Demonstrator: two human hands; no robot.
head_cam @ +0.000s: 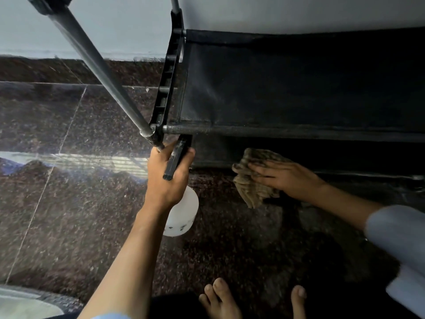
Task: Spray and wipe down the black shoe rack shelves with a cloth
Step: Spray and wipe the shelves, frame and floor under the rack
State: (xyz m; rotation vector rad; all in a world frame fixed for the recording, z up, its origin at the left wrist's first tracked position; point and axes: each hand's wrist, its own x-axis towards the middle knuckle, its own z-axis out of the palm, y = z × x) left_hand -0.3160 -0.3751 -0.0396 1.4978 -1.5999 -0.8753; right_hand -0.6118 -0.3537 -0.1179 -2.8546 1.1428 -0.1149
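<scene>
Head view. One black shoe rack (230,132) against a pale wall (299,12), standing on a dark speckled stone floor (69,203). Two fabric shelves in sight: upper shelf (287,88) bare, lower shelf (211,155) mostly in shadow beneath it. One grey diagonal pole (96,65) meeting the rack's left front corner.

Left hand (167,176) curled round the black corner leg (176,160) at the rack's left front edge. One white bottle (184,215) just behind that hand; whether gripped or resting on the floor, cannot tell.

Right hand (282,178) flat, fingers straight, pressing one striped tan cloth (250,180) on the front edge of the lower shelf, near its left end.

Two bare feet (220,300) at bottom edge. Open floor left of the rack.
</scene>
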